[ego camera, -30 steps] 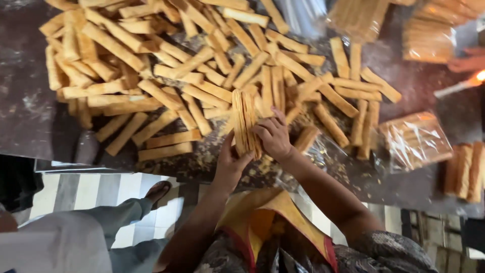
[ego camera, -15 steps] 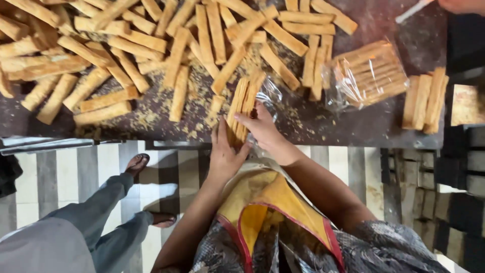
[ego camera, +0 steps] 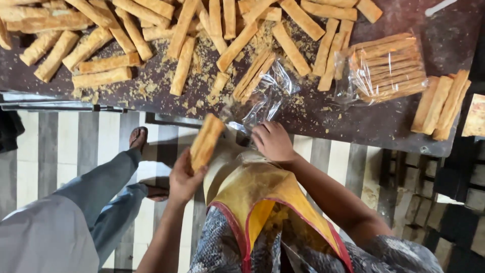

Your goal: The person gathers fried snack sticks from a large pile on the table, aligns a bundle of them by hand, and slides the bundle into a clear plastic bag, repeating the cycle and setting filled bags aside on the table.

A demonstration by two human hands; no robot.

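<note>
I see my left hand (ego camera: 183,178) clenched around a stack of pastry sticks (ego camera: 205,142), lifted clear of the table (ego camera: 323,119) and held just off its near edge, over the striped floor (ego camera: 65,146). My right hand (ego camera: 273,141) pinches the mouth of a clear bag (ego camera: 265,98) at that same edge; the bag lies on the table with a few sticks already inside, its far end pointing into the pile. The stack sits just beside the bag's opening, not touching it as far as I can tell.

Loose sticks (ego camera: 151,35) cover the far side of the table, with crumbs scattered between them and the bag. To the bag's right lies a filled packet (ego camera: 386,68), and beyond that a small group of bare sticks (ego camera: 440,103) near the table's right end. Below the table's near edge, left of my left hand, another person's trouser leg (ego camera: 96,187) and sandalled foot (ego camera: 137,139) stand on the floor.
</note>
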